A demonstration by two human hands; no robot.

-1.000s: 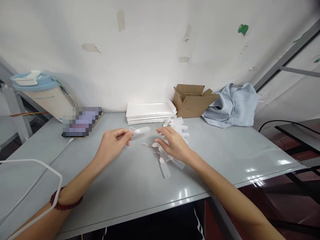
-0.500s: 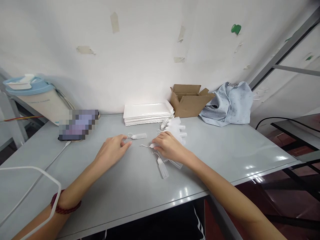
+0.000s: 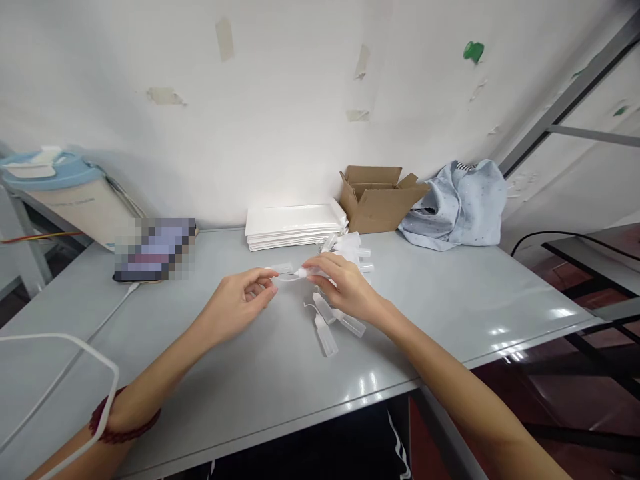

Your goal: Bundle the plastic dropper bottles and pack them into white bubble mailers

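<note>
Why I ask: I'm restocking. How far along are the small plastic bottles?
Seemingly done: one bottle lies apart on the table. In hand: the left hand and right hand pinch another bottle between them. Left: the pile of bottles behind the right hand and the loose bottles beside it look untouched.

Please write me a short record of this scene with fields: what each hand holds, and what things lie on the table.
Left hand: pinches the cap strap
Right hand: holds the small plastic bottle that the strap belongs to
Below right hand: loose bottles lying on the grey table
Behind the hands: bottle pile, white stack, open cardboard box, blue cloth
Far left: blurred-out item, white cable
</note>
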